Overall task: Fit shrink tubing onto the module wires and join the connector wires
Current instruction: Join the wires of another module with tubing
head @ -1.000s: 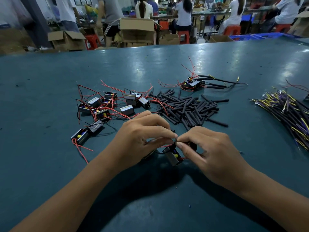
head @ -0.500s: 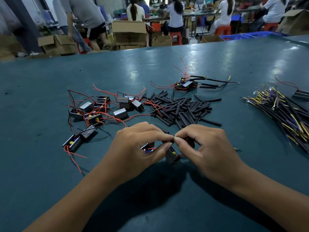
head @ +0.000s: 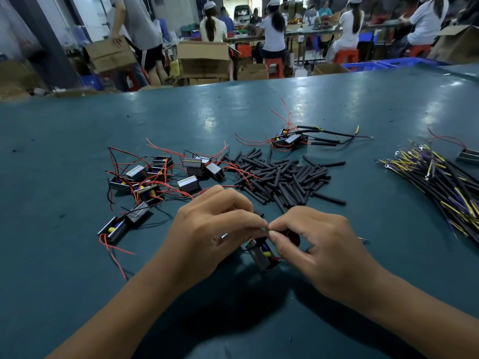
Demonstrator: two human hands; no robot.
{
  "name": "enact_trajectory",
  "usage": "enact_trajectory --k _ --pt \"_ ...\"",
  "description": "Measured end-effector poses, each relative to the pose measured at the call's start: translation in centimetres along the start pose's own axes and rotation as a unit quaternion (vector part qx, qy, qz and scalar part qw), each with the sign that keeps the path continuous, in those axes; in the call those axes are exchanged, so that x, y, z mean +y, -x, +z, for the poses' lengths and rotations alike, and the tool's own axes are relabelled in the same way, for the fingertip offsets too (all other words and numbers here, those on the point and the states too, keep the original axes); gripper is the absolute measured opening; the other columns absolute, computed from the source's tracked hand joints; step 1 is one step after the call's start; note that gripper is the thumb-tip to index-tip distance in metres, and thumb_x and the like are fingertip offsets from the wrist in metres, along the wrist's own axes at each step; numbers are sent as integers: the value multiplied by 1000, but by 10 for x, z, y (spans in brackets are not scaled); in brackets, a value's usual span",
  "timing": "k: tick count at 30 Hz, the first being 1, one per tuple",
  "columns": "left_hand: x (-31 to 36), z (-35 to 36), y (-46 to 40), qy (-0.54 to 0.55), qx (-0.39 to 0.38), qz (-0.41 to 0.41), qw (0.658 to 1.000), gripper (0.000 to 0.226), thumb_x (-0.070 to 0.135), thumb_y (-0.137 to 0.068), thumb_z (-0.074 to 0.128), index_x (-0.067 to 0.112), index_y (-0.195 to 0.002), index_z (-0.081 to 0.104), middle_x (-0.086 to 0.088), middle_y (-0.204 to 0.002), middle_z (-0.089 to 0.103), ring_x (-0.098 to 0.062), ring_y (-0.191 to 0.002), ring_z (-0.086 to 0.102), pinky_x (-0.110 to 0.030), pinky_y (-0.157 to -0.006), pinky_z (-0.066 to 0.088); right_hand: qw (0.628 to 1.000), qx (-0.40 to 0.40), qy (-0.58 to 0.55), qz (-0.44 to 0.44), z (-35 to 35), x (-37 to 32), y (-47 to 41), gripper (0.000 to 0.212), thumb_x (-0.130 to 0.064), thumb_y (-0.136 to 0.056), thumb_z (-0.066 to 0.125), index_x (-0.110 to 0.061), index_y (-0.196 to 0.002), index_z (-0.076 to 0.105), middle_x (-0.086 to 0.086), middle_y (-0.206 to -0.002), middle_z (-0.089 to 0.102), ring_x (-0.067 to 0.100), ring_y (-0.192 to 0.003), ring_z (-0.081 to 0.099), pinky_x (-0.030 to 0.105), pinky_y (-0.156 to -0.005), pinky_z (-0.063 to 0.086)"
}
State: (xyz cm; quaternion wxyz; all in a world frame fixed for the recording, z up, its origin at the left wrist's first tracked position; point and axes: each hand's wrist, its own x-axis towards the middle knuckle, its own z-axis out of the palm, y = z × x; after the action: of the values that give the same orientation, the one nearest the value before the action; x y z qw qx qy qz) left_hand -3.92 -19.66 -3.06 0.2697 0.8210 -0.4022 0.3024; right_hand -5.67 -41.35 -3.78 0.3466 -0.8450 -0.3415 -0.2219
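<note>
- Module [head: 261, 253], a small black block with yellow and blue parts, sits low between our hands, just above the teal table [head: 64, 255].
- Our left hand [head: 207, 237] and right hand [head: 321, 244] meet fingertip to fingertip, each pinching a thin wire end; the pinched item is too small to identify.
- Loose modules [head: 160, 177] lie left, shrink tubing pieces [head: 282, 177] centre, connector wires [head: 445, 182] right.

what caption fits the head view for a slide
Both hands, left hand and right hand, pinch wiring above a small module, beside loose shrink tubing.
</note>
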Motion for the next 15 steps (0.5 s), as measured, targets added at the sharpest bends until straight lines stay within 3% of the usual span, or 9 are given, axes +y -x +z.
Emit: enact_trajectory --k 5,11,15 --pt "2 -2 -3 -49 -28 52 997 20 27 -102 57 15 -97 72 0 -95 61 -19 -81 52 -29 -69 43 1000 -14 13 -20 1 2 0 9 -16 -91 65 -10 -90 72 -8 -80 62 -3 -74 46 11 -70 39" --pt "3 -2 -3 -110 -73 87 987 7 18 -102 56 18 -109 55 -5 -100 64 -25 -82 55 -42 -63 50 1000 -3 -16 0 2 0 0 12 -16 -91 63 -9 -89 73 -7 -77 63 2 -69 53 18 -65 44" --pt "2 -4 -3 -90 -79 77 990 9 26 -106 48 21 -110 54 -6 -102 64 -25 -82 55 -41 -62 49 999 -2 -35 18 2 -1 -1 8 -13 -88 66 -11 -87 73 -10 -75 64 1 -69 55 11 -66 41"
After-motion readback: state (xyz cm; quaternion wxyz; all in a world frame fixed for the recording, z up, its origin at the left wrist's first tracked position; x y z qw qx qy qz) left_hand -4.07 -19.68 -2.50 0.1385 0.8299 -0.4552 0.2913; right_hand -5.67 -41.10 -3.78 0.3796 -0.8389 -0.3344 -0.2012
